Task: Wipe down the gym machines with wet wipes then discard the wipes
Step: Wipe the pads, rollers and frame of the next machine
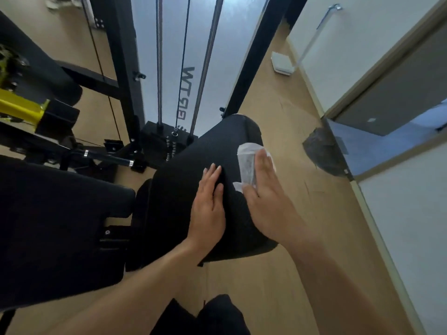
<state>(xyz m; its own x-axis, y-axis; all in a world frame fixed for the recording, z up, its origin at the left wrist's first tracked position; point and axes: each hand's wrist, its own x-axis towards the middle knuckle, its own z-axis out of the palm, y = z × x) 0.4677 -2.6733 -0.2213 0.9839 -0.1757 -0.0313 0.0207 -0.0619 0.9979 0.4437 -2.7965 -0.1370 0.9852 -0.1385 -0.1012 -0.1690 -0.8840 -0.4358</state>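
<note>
So the wet wipe [246, 163] is sitting on the far right part of the black seat pad [183, 189], pinned flat under my right hand [263, 189]. Fingers on that hand are straight and close together, just pressing down, not curled around it. The wipe is kinda bunched into a long strip, long axis running away from me toward the pad's far end, with white bits sticking out past my fingertips and by my thumb.

My left hand [208, 204] lies flat on the middle of the same pad, fingers straight and together, holding nothing. The two hands are near each other but not touching.

The pad itself runs long-ways away from me, tilted a bit to the right, rounded far end pointing at the weight stack [167, 139]. Its right edge drops straight off to bare wood floor [290, 238], so plenty of room on that side out to the white wall [411, 226]. Left side is tight: another black pad [60, 226] sits just beside it.

Past the stack there's a pale panel [169, 44] behind the guide rods and cable, with dark lettering that's upside down from here. Looks like "WT" and some more below, can't really read it. Yellow frame piece [21, 107] off to the far left.
</note>
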